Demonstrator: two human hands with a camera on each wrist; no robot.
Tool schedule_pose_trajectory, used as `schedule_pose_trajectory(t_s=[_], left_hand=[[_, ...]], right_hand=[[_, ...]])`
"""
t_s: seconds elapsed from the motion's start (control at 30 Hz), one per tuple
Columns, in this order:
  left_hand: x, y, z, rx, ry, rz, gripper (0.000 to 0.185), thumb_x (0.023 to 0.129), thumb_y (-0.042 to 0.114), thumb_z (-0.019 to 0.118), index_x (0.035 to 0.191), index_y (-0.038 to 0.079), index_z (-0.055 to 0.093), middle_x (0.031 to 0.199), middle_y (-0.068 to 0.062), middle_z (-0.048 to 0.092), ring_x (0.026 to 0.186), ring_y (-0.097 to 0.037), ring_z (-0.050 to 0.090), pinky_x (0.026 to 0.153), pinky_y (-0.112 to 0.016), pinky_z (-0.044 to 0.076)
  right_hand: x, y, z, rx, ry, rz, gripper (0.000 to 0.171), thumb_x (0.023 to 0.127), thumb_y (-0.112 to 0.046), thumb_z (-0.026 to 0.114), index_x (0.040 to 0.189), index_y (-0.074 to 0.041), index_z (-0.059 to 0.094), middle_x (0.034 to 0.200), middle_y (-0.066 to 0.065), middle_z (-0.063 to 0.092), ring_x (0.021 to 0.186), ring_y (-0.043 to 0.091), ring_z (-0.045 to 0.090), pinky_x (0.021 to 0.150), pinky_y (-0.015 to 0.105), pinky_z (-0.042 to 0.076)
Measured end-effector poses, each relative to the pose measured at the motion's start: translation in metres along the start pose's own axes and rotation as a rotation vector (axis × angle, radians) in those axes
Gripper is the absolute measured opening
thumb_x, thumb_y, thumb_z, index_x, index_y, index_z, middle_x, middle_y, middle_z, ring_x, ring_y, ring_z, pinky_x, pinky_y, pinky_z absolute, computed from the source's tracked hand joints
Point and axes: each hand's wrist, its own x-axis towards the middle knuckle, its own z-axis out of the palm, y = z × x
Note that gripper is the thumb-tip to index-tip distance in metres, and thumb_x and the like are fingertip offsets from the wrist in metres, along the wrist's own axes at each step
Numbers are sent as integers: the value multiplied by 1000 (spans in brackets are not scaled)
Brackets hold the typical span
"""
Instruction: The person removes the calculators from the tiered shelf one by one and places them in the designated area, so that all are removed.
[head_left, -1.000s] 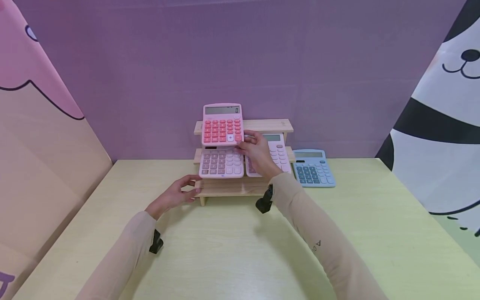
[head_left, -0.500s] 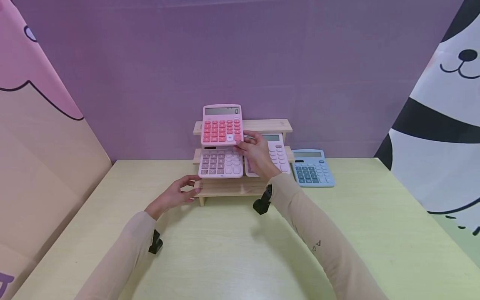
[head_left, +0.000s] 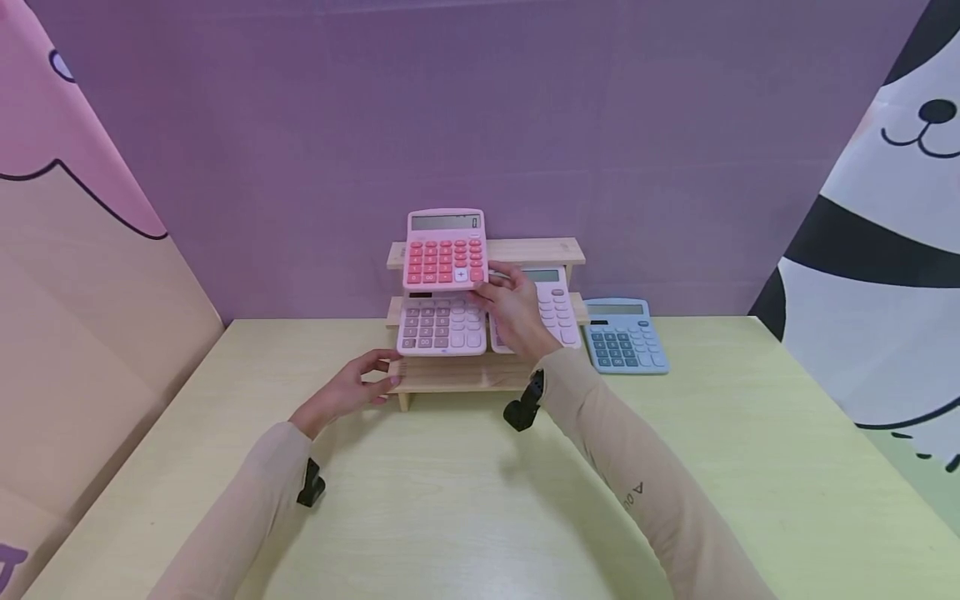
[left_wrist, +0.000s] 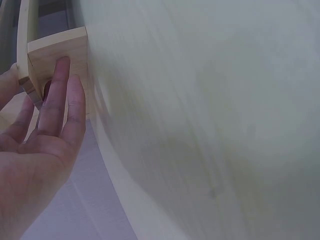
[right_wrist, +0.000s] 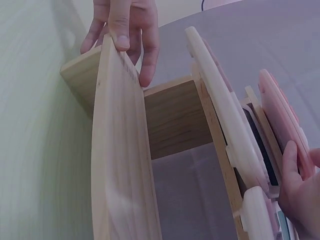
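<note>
A pink calculator (head_left: 444,250) with coral-red keys leans at the left of the top tier of a wooden stepped rack (head_left: 465,377). My right hand (head_left: 517,312) pinches its lower right corner between thumb and fingers. At the left end of the lowest tier, my left hand (head_left: 347,387) grips the board, thumb on the front edge; the left wrist view shows the fingers (left_wrist: 55,107) against the rack's end. Two pale lilac calculators stand on the middle tier: the left one (head_left: 442,329) has its top hidden by the pink one, the right one (head_left: 558,312) is partly behind my right hand.
A blue calculator (head_left: 626,337) leans at the right of the rack, on the pale wooden table (head_left: 420,500). Behind is a purple backdrop (head_left: 480,108), with cartoon-printed panels at both sides. A black wrist camera (head_left: 522,408) hangs below my right wrist.
</note>
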Motion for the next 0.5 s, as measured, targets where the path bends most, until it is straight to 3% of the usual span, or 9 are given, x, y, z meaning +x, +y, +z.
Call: schedule_pose_trajectory(t_s=[0.5], left_hand=[[1,-1,-2,6,-7,-11,51,90,23,58,136,11,37,126,-19,41,99,-24,55,83,-35,55]], right_hand=[[-5,-1,2,43,13,-11,47,85,13,51,129,-4,46,102,9,51,87,17,59,91,33,51]])
